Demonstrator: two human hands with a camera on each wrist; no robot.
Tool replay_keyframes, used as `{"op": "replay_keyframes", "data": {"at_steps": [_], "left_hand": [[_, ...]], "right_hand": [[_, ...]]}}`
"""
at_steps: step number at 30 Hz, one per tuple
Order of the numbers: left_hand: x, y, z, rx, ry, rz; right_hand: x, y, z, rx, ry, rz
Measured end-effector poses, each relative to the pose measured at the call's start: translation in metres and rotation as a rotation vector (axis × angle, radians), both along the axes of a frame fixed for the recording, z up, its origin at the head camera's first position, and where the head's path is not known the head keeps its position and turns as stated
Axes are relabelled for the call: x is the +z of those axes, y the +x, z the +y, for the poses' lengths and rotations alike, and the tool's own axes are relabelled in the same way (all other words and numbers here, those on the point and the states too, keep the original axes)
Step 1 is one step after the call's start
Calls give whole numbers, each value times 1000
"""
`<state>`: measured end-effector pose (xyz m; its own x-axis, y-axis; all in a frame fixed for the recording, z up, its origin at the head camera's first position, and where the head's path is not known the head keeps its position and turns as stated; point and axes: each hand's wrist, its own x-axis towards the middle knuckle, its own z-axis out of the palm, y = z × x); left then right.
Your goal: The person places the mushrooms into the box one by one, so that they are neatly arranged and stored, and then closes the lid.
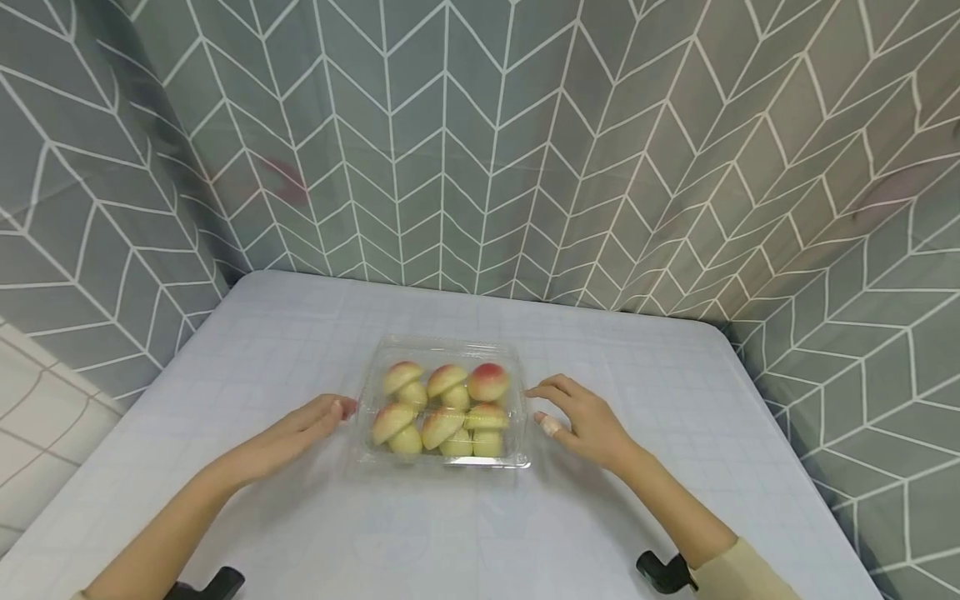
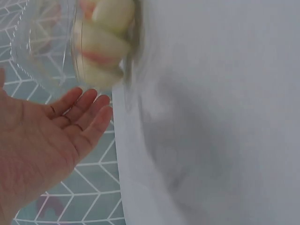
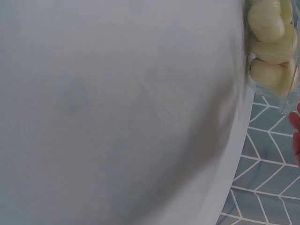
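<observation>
A clear plastic clamshell box (image 1: 513, 460) sits on the white-covered table, its lid over several pale yellow, mushroom-shaped pieces (image 1: 442, 428) with red-tinged caps. My left hand (image 1: 303, 427) is at the box's left side, fingers extended and fingertips close to the wall. In the left wrist view its palm is bare and the fingertips are by the box's corner. On the opposite side is my right hand (image 1: 585, 421), fingers slightly bent, fingertips right at the box's right edge. A light bandage (image 1: 551, 425) wraps one of its digits. Only the fingertips (image 3: 295, 123) show in the right wrist view.
The table (image 1: 637, 350) has a pale cloth with faint grid lines. Behind it and at both sides hangs a grey curtain (image 1: 480, 150) with white herringbone lines. Tiled floor (image 1: 37, 417) shows at the left. Black wrist mounts (image 1: 663, 573) sit at both forearms.
</observation>
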<state>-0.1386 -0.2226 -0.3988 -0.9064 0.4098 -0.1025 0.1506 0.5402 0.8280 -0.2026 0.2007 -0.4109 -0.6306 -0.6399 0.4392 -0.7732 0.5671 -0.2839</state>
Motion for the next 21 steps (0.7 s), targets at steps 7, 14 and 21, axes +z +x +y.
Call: {"op": "replay_keyframes", "data": {"at_steps": [7,14,21], "left_hand": [[-13,8,10,1,2,-31],[-24,14,12,-82,197,-205],[-30,18,18,-28,375,-359]], "right_hand": [[-9,10,-2,-25,6,-26],[-11,22,-6,-88,23,-111],[-4,35,-15,-224,1,-388]]}}
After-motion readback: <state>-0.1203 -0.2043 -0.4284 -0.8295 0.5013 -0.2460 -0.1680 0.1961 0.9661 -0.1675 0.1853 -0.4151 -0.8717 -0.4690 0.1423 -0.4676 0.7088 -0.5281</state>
